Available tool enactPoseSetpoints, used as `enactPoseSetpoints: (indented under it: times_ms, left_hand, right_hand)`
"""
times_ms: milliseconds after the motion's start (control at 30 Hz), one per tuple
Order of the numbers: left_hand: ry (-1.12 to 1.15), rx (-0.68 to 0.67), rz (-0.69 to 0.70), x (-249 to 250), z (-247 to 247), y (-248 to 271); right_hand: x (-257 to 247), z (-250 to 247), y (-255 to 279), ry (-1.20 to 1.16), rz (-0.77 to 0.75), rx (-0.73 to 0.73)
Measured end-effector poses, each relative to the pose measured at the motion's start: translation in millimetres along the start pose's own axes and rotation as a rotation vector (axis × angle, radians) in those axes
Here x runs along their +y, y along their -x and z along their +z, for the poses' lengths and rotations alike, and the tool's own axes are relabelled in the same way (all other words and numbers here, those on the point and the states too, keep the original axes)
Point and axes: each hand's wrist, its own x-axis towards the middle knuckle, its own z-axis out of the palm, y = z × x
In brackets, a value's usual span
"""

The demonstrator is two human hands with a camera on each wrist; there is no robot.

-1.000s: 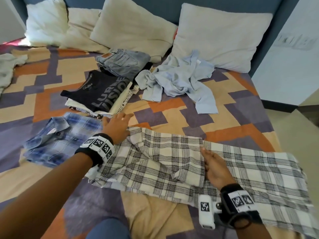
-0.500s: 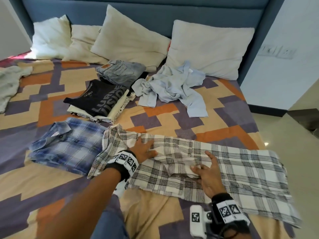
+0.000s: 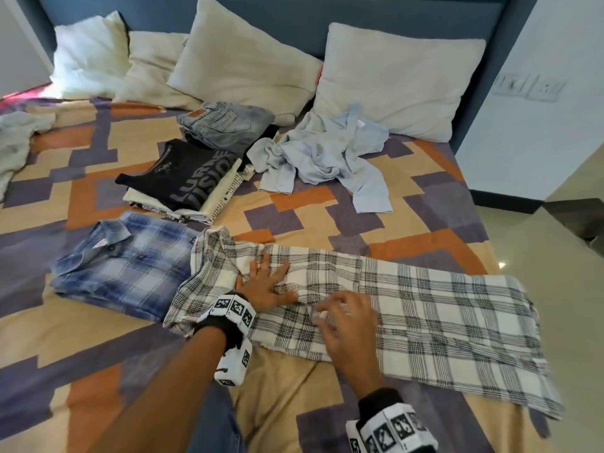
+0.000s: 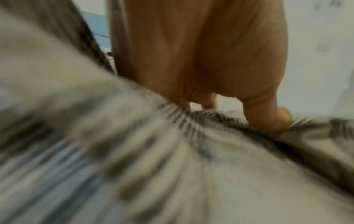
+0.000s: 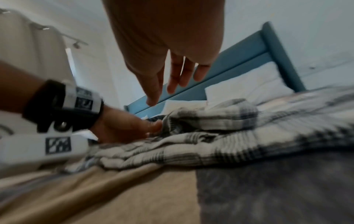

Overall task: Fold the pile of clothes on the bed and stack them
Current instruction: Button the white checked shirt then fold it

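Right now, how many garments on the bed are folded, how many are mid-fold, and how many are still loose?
Folded: 3 at least: jeans, black T-shirt atop a stack of uncertain depth, blue plaid shirt
Mid-fold: 1: white checked shirt
Loose: 2: pale blue shirt, grey garment
Total: 6 at least

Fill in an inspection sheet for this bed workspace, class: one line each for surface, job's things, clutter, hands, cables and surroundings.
Surface: bed cover patterned in orange, purple and tan blocks.
Job's things: white checked shirt spread out, partly folded; blue plaid shirt folded beside it; black printed T-shirt on top of a folded stack; folded jeans behind; light blue shirt crumpled, unfolded.
Clutter: pale garment at the bed's left edge.
Hands: left hand flat, pressing the checked shirt; right hand open over it, contact unclear.
Cables: nothing seen.
Surroundings: pillows, blue headboard, wall switches.
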Motion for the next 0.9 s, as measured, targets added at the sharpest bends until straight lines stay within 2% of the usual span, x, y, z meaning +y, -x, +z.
enactPoseSetpoints:
  times_ms: [33, 100, 167, 233, 267, 300, 367, 467, 567, 633, 767, 900]
  left_hand:
    - [0.042, -0.012, 0.008, 0, -1, 2]
    - [0.298, 0.046, 0.055, 2, -4, 9]
    - [0.668, 0.297, 0.05, 3, -1, 12]
    - [0.942, 0.634, -0.144, 4, 4, 13]
    - [1.029, 0.735, -0.282, 5, 5, 12]
    - [1.109, 0.77, -0.394, 4, 6, 9]
    - [1.248, 0.737, -0.493, 1, 3, 1]
    - [1.247, 0.635, -0.53, -17, -5, -26]
    - [1.082, 0.574, -0.617, -66, -2, -86]
    - [1.013, 0.543, -0.601, -64, -21, -77]
    - [0.883, 0.615, -0.479, -33, -50, -24]
    - [0.65, 0.806, -0.546, -31, -59, -12]
  right_hand:
    - [-7, 6, -2, 0.092, -0.074, -0.077]
    - [-15, 18, -7, 0.27, -0.085, -0.247]
    - [-15, 26, -12, 0.372, -0.001, -0.354]
    - [-10, 29, -17, 0.435, 0.046, -0.359]
    - [-8, 28, -19, 0.459, 0.046, -0.348]
    - [-7, 26, -20, 0.477, 0.028, -0.333]
    - [-7, 20, -19, 0.475, -0.039, -0.301]
    - [-8, 12, -11, 0.444, -0.149, -0.29]
    - [-7, 8, -5, 0.464, -0.237, -0.339]
    - [-5, 5, -6, 0.462, -0.265, -0.361]
    - [1, -1, -10, 0.475, -0.305, -0.401]
    - [5, 4, -6, 0.555, -0.351, -0.497]
